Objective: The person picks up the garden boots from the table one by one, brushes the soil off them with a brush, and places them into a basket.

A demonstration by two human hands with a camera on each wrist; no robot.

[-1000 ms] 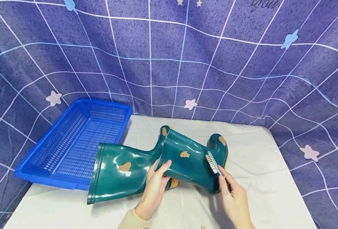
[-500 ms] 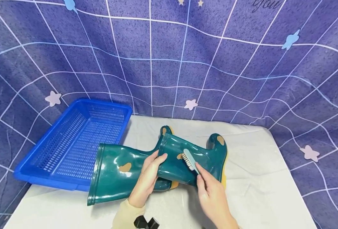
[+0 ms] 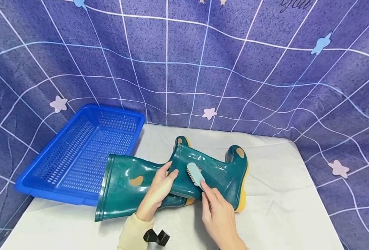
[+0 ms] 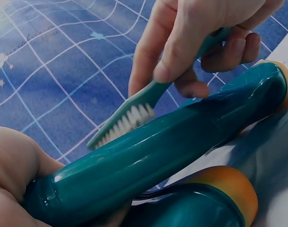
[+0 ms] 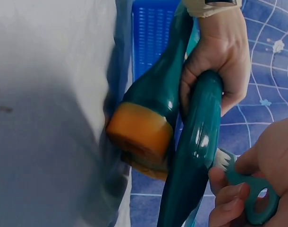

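Note:
My left hand grips the top rim of a dark green rubber boot with tan patches and a yellow sole, thumb on the outside. My right hand holds a light green scrub brush, its white bristles against the boot's shaft. In the left wrist view the bristles meet the shaft at a slant. The right wrist view shows the ring-shaped end of the brush handle in the right hand. A second green boot lies on its side beneath and left of the held one.
A blue perforated plastic basket stands at the left of the white-covered table. Behind the table hangs a purple-blue curtain with a grid and stars. A small black object sits at the left sleeve.
My right hand has carried the brush left along the boot, from near the ankle to the upper shaft. The left hand and the boot's rim have shifted slightly left.

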